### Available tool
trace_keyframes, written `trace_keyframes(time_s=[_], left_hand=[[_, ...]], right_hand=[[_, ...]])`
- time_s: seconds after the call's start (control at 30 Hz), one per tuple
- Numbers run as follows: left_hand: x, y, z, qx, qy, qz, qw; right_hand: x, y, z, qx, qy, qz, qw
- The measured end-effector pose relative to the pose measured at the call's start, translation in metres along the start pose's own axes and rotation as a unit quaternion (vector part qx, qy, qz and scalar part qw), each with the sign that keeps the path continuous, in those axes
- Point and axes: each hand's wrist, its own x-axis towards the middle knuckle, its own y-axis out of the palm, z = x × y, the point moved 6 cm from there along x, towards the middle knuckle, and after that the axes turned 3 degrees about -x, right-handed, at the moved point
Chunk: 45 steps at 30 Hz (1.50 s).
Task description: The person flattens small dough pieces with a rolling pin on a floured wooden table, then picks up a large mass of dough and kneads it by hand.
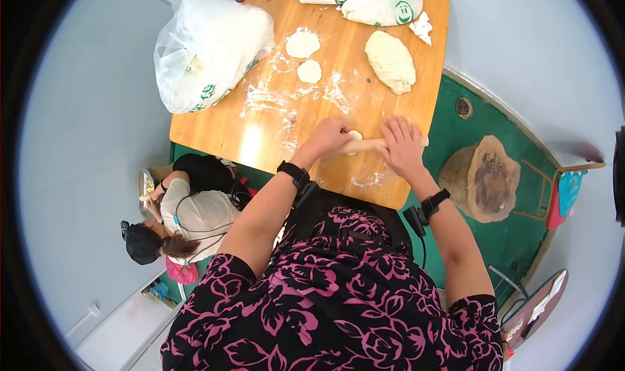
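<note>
My left hand point(332, 133) is curling at the near edge of the desk point(218, 135), its fingers bunching together at the edge of a small wrapper point(355, 136); whether they are truly pinching it, I cannot tell. My right hand point(402, 143) is lying palm down, fingers spreading, over the right part of the pin point(370, 145). The pin is lying roughly crosswise, touching the wrapper, its right end showing past my hand.

Farther up the desk, two flat rounds are lying apart from my hands, the larger round point(303, 44) sitting just beyond the smaller round point(309, 71). A big dough lump point(390, 61) is resting to their right. Flour point(267, 99) is streaking the wood. A clear bag point(215, 52) is slumping over the left side; white bags with green print point(381, 5) are lying at the far edge, crumpled paper point(422, 28) just beside them.

Off to the left, below desk height, another person point(195, 214) in a dark cap is bending over a tray point(144, 183). A stump point(491, 179) is standing on the green floor point(465, 136) to the right.
</note>
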Motion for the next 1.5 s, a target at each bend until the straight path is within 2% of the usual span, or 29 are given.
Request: trace_keyframes(time_s=[0.13, 0.23, 0.33, 0.43, 0.53, 0.63, 0.73, 0.83, 0.93, 1.03, 1.13, 1.23, 1.33, 1.43, 1.5], left_hand=[[0.008, -0.002, -0.001, 0.08, 0.047, -0.041, 0.995], [0.008, -0.001, 0.002, 0.015, 0.011, -0.005, 1.0], [0.003, 0.002, -0.003, -0.011, -0.025, 0.016, 0.999], [0.008, 0.006, -0.007, 0.087, 0.069, -0.031, 0.993], [0.007, 0.001, -0.012, 0.099, 0.07, -0.018, 0.992], [0.004, -0.002, -0.016, 0.052, 0.034, 0.0, 0.998], [0.01, 0.006, -0.014, -0.018, 0.028, 0.074, 0.997], [0.016, 0.014, -0.021, 0.183, 0.089, 0.127, 0.971], [0.019, 0.017, -0.027, 0.187, 0.104, 0.114, 0.97], [0.017, 0.011, -0.026, 0.106, 0.079, 0.071, 0.989], [0.012, 0.001, -0.015, 0.074, 0.014, 0.004, 0.997], [0.008, -0.002, -0.009, 0.064, -0.021, 0.0, 0.998], [0.005, 0.0, -0.007, 0.04, -0.052, 0.027, 0.997], [0.007, 0.008, -0.009, 0.044, -0.023, 0.054, 0.997], [0.008, 0.01, -0.015, 0.103, 0.012, 0.057, 0.993]], right_hand=[[0.022, 0.007, -0.008, -0.026, 0.013, 0.014, 0.999], [-0.005, 0.004, 0.0, 0.001, -0.01, 0.039, 0.999], [-0.017, -0.002, 0.006, 0.006, -0.018, 0.024, 1.0], [0.013, -0.01, 0.0, -0.009, 0.007, 0.009, 1.0], [0.013, -0.004, -0.004, 0.036, -0.065, 0.008, 0.997], [-0.014, -0.003, -0.005, 0.045, -0.085, 0.016, 0.995], [-0.037, -0.013, -0.003, 0.084, -0.065, -0.009, 0.994], [-0.039, -0.012, -0.006, 0.08, -0.067, -0.017, 0.994], [-0.025, -0.009, -0.006, 0.098, -0.048, 0.01, 0.994], [-0.007, -0.013, 0.001, 0.043, -0.039, -0.01, 0.998], [0.018, -0.001, -0.01, -0.009, 0.001, -0.026, 1.0], [0.026, 0.006, -0.012, -0.025, 0.029, -0.02, 0.999], [-0.005, -0.001, -0.005, 0.009, -0.003, -0.002, 1.0], [-0.023, -0.007, 0.002, 0.017, -0.015, -0.002, 1.0], [-0.011, -0.01, 0.0, 0.004, -0.014, 0.002, 1.0]])
